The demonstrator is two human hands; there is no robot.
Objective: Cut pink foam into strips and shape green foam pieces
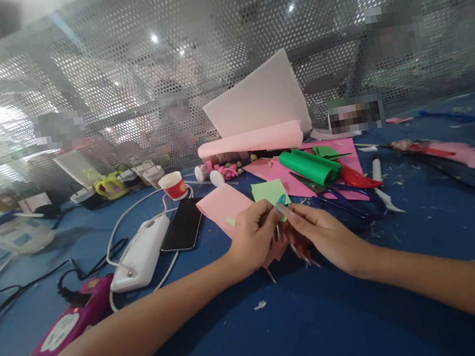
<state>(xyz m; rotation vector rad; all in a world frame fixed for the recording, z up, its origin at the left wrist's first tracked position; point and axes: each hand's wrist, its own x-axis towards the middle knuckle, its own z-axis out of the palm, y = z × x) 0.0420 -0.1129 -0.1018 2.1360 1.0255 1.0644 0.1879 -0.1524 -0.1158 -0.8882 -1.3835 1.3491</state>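
My left hand (252, 233) and my right hand (331, 235) meet over the middle of the table, fingers bent and tips pinched together. Between the fingertips shows a small piece of light green paper (282, 212), mostly covered by the fingers and long nails. Just behind the hands lies a light green paper square (262, 191). A pale pink sheet (223, 201) rests to the left of it, partly under my left hand. Pink scraps below the hands are hard to make out.
Behind stand a green paper roll (311, 167), a pink roll (253, 140) and red-handled scissors (358, 176). On the left are a phone (182, 225), a white power strip (141, 255), a paper cup (174, 186) and cables. A pink glue gun (452, 153) lies right. Perforated metal screen (119, 70) behind.
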